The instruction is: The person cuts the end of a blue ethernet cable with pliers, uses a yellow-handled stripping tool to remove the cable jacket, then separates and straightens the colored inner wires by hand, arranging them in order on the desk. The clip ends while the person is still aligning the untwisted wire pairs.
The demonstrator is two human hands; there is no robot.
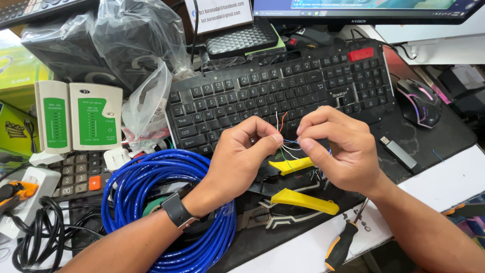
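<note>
My left hand (247,151) and my right hand (336,146) meet over the desk, each pinching the thin coloured wires (288,146) that fan out from the stripped end of a blue cable. Orange, blue, green and white strands stick out between my fingertips. The rest of the blue cable lies in a large coil (151,202) under my left forearm, which wears a dark wristwatch (178,210). Directly beneath my hands rests a crimping tool with yellow handles (298,199).
A black keyboard (283,86) lies behind my hands, with a mouse (419,101) at its right. A green-and-white cable tester (78,116) and a calculator (81,174) sit at left. A flash drive (399,151) and a screwdriver (341,242) lie at right.
</note>
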